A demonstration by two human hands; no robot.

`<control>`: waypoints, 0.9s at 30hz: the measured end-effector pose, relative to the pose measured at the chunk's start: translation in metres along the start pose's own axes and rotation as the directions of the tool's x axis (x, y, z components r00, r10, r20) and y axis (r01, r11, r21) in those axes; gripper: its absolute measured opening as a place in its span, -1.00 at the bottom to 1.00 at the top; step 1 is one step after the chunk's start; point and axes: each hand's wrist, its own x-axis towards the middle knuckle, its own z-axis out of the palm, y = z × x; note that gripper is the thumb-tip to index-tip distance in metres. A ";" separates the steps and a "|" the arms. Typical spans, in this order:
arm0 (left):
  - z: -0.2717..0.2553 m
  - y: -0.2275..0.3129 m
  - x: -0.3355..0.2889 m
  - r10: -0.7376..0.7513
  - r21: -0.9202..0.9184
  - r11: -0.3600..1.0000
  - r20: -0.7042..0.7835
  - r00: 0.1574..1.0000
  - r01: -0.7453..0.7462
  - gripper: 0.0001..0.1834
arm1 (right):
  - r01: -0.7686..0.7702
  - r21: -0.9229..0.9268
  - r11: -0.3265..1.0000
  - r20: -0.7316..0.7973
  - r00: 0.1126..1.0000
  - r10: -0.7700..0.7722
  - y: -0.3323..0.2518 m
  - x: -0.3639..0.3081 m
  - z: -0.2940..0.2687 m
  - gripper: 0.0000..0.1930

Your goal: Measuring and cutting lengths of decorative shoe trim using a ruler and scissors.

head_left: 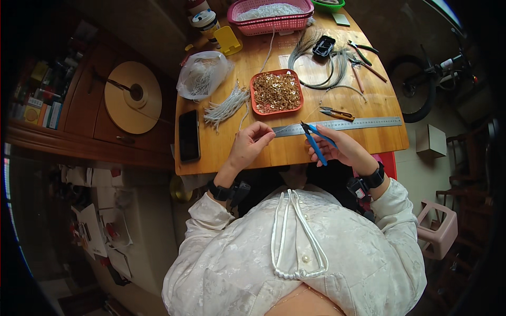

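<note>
The left hand (252,143) pinched a thin cord (287,128) just below the metal ruler (348,125). The right hand (337,149) gripped blue snips (314,139), tips resting against the ruler. A red tray (276,92) of brass pieces sat above the ruler.

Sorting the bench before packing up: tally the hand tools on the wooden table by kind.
Blue-handled pliers in the right hand: 1
Orange-handled thread snips: 1
Long steel ruler: 1
Dark-handled pliers at the far right edge: 1
Total: 4
</note>
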 end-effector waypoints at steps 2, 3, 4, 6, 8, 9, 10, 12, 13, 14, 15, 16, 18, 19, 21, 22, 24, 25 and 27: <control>0.000 0.000 0.000 0.004 0.003 1.000 -0.004 1.000 -0.004 -0.92 | 0.001 -0.005 1.000 -0.004 1.000 -0.001 -0.002 0.001 0.001 -0.45; -0.001 -0.001 0.000 0.007 0.001 1.000 -0.003 1.000 -0.007 -0.92 | -0.003 -0.009 1.000 -0.015 1.000 0.003 -0.002 0.002 0.002 -0.46; -0.001 -0.001 0.000 0.009 0.000 1.000 -0.002 1.000 -0.009 -0.92 | -0.007 -0.013 1.000 -0.026 1.000 0.007 -0.003 0.002 0.002 -0.48; -0.001 -0.001 0.000 0.012 -0.003 1.000 -0.001 1.000 -0.012 -0.92 | -0.012 -0.018 1.000 -0.038 0.999 0.011 -0.003 0.003 0.002 -0.49; -0.001 0.000 0.000 0.005 -0.008 1.000 0.000 1.000 -0.005 -0.93 | 0.016 -0.011 1.000 -0.025 1.000 -0.016 0.000 0.006 -0.001 -0.53; -0.001 0.000 0.000 0.002 -0.011 1.000 0.000 1.000 -0.002 -0.93 | 0.030 -0.008 1.000 -0.019 0.999 -0.030 0.001 0.007 -0.002 -0.55; -0.001 0.000 0.000 0.002 -0.011 1.000 -0.001 1.000 -0.002 -0.93 | 0.029 -0.008 1.000 -0.018 0.999 -0.030 0.001 0.007 -0.003 -0.55; -0.001 0.000 0.000 0.005 -0.005 1.000 0.000 1.000 -0.005 -0.93 | 0.062 -0.011 0.998 -0.017 0.998 -0.062 0.001 0.008 -0.003 -0.57; -0.001 0.000 0.000 0.007 -0.002 1.000 0.001 1.000 -0.007 -0.93 | 0.078 -0.012 0.997 -0.016 0.997 -0.078 0.001 0.008 -0.003 -0.58; -0.001 -0.001 0.000 0.007 -0.002 1.000 0.001 1.000 -0.007 -0.93 | 0.078 -0.013 0.997 -0.016 0.997 -0.078 0.001 0.008 -0.003 -0.58; -0.002 -0.002 0.000 0.016 -0.001 1.000 -0.004 1.000 -0.016 -0.93 | 0.086 -0.012 0.996 -0.022 0.996 -0.086 0.001 0.008 -0.002 -0.59; -0.002 -0.004 0.001 0.024 0.000 1.000 -0.009 1.000 -0.024 -0.94 | 0.093 -0.011 0.996 -0.028 0.995 -0.094 0.001 0.007 -0.001 -0.59; -0.002 -0.008 0.001 0.032 0.001 0.999 -0.013 0.999 -0.032 -0.94 | 0.101 -0.009 0.995 -0.034 0.994 -0.101 0.001 0.007 -0.002 -0.59; -0.003 -0.009 0.001 0.028 -0.020 0.999 -0.030 0.999 -0.029 -0.95 | 0.099 -0.004 0.995 -0.042 0.994 -0.099 0.002 0.008 -0.002 -0.60; -0.003 -0.009 0.001 0.020 -0.062 0.998 -0.065 0.998 -0.024 -0.96 | 0.094 0.004 0.996 -0.058 0.994 -0.094 0.003 0.010 -0.004 -0.60; -0.004 -0.008 0.001 0.020 -0.062 0.998 -0.065 0.998 -0.024 -0.96 | 0.094 0.004 0.996 -0.058 0.994 -0.094 0.003 0.009 -0.005 -0.60; -0.006 -0.005 0.002 0.014 -0.115 0.993 -0.085 0.996 -0.024 -0.96 | 0.143 -0.020 0.990 -0.004 0.990 -0.143 0.003 0.004 -0.009 -0.62; -0.006 -0.004 0.001 0.009 -0.141 0.990 -0.099 0.995 -0.023 -0.96 | 0.166 -0.031 0.986 0.027 0.986 -0.165 0.002 0.001 -0.010 -0.64; -0.005 -0.004 0.001 0.001 -0.153 0.988 -0.087 0.996 -0.014 -0.96 | 0.203 -0.141 0.969 0.000 0.979 -0.205 -0.003 -0.008 -0.008 -0.65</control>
